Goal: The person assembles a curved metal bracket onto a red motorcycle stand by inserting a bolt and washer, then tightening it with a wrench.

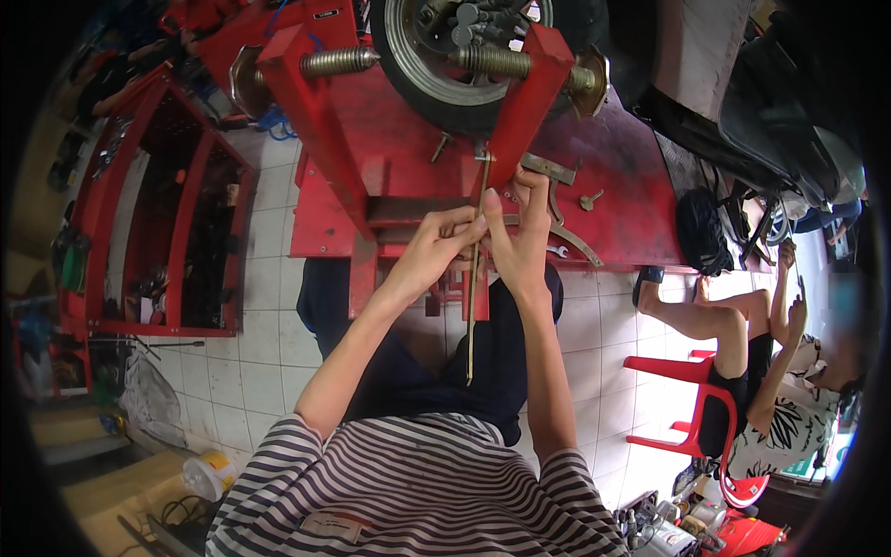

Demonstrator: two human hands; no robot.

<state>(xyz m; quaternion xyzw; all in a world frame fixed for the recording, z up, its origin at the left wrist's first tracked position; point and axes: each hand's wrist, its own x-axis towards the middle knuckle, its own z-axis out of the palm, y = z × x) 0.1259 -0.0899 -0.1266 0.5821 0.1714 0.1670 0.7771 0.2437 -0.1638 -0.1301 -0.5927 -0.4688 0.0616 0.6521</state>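
A long, thin brass-coloured rod (pixel 471 320) runs lengthwise in front of me, its near end slightly bent and hanging above my lap. My left hand (pixel 434 249) pinches it near the middle between thumb and fingers. From the other side my right hand (pixel 516 241) has its thumb laid along the rod, with its fingers curled up by the right post of a red metal stand (pixel 513 125). The rod's far end reaches a small metal piece (pixel 483 151) beside that post. Some fingertips of both hands are hidden behind the rod and hands.
A tyred wheel (pixel 394 79) lies behind the stand on the red bench (pixel 622 176). Near my right hand are a metal block (pixel 548 168), a curved metal bar (pixel 577 243) and a wrench (pixel 557 252). A red shelf (pixel 172 330) stands left; a person sits on a red chair (pixel 696 422) at right.
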